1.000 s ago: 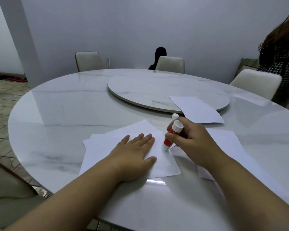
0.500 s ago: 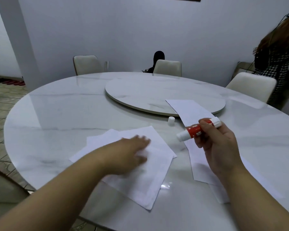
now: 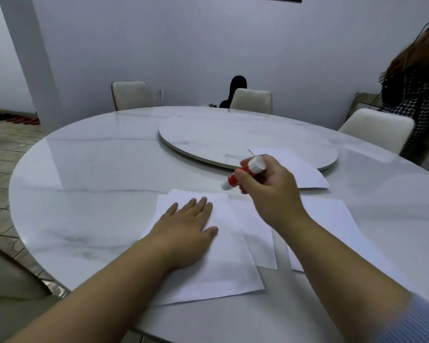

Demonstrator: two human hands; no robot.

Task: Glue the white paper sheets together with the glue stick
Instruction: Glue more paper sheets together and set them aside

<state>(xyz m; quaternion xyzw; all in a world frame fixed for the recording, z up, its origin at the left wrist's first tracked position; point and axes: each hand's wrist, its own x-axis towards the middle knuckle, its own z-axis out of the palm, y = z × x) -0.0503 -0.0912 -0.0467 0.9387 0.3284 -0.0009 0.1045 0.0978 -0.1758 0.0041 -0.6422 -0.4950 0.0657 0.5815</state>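
A stack of white paper sheets (image 3: 223, 266) lies on the marble table in front of me. My left hand (image 3: 186, 231) rests flat on top of it, fingers straight. My right hand (image 3: 270, 191) grips the red and white glue stick (image 3: 244, 173) and holds it tilted in the air above the far right corner of the stack, its white tip pointing down and left. More white sheets (image 3: 332, 219) lie under my right forearm, and another sheet (image 3: 297, 169) lies partly on the turntable's edge. The glue stick's cap is hidden.
A round marble turntable (image 3: 208, 137) sits in the middle of the round table (image 3: 84, 184). Cream chairs (image 3: 131, 95) stand around the far side. A person in a checked garment (image 3: 411, 95) stands at the right.
My right hand swung the glue stick up and left, toward the far corner of the stack. My left hand turned the stack and now lies flat on it.
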